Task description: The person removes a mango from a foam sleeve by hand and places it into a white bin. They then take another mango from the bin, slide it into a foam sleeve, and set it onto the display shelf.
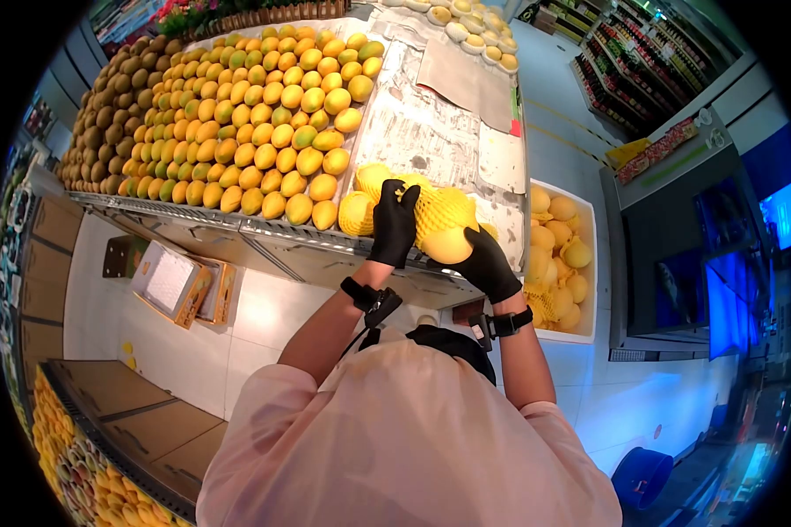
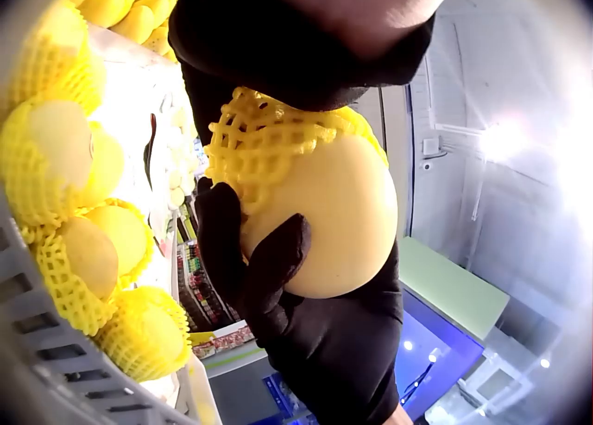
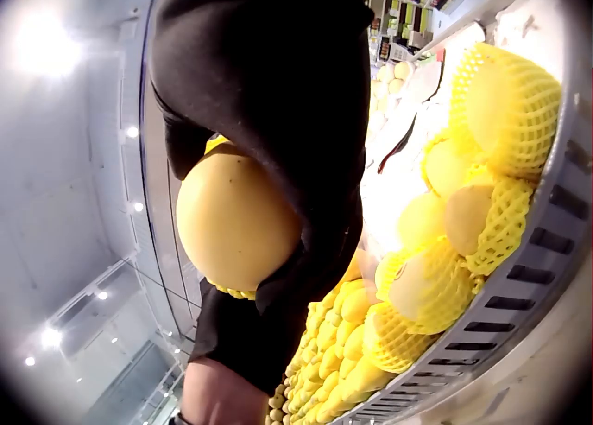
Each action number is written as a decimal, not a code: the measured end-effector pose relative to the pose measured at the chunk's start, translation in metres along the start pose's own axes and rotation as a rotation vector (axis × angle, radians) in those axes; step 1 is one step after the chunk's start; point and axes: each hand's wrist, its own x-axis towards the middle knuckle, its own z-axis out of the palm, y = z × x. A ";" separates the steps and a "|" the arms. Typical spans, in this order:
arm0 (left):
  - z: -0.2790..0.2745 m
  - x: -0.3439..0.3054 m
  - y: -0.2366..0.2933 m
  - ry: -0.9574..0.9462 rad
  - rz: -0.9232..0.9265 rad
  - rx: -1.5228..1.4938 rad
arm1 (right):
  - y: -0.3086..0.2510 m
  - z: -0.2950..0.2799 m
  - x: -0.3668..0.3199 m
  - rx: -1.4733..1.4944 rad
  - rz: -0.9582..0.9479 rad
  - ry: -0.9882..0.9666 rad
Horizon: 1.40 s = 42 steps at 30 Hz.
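We seem to be fitting or removing the foam net (image 2: pixel 264 152) on the yellow melon (image 1: pixel 448 246) at the display stand's (image 1: pixel 413 132) front edge, right hand (image 1: pixel 488 265) cupping the melon, left hand (image 1: pixel 395 227) beside it, grip unclear, so next we should steady the melon and ease the foam net evenly

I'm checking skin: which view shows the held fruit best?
The left wrist view: the fruit is large, skin and net visible. The right wrist view shows mainly skin, partly covered by the right hand; head view, small from above.
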 end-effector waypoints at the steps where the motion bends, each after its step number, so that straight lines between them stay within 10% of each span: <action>1: -0.001 0.001 -0.002 0.001 -0.016 -0.013 | -0.009 0.005 -0.002 0.190 0.107 -0.005; 13: -0.014 0.002 0.017 -0.124 -0.355 -0.269 | -0.017 0.001 0.004 0.367 0.121 -0.115; 18: -0.035 0.003 0.029 -0.742 -0.869 -1.078 | -0.037 -0.003 0.018 -0.553 -0.043 -0.032; 25: -0.006 -0.018 0.003 -0.569 -0.677 -1.303 | -0.022 0.008 0.024 -0.740 -0.126 0.160; 27: -0.005 -0.022 -0.006 -0.548 -0.336 -0.767 | -0.010 0.001 0.026 -0.578 -0.025 0.211; 30: -0.006 -0.021 0.006 -0.474 -0.474 -1.061 | -0.049 0.015 0.017 -0.182 0.417 0.094; 42: -0.011 -0.022 0.010 -0.237 -0.728 -1.454 | -0.030 0.016 0.015 0.109 0.252 -0.006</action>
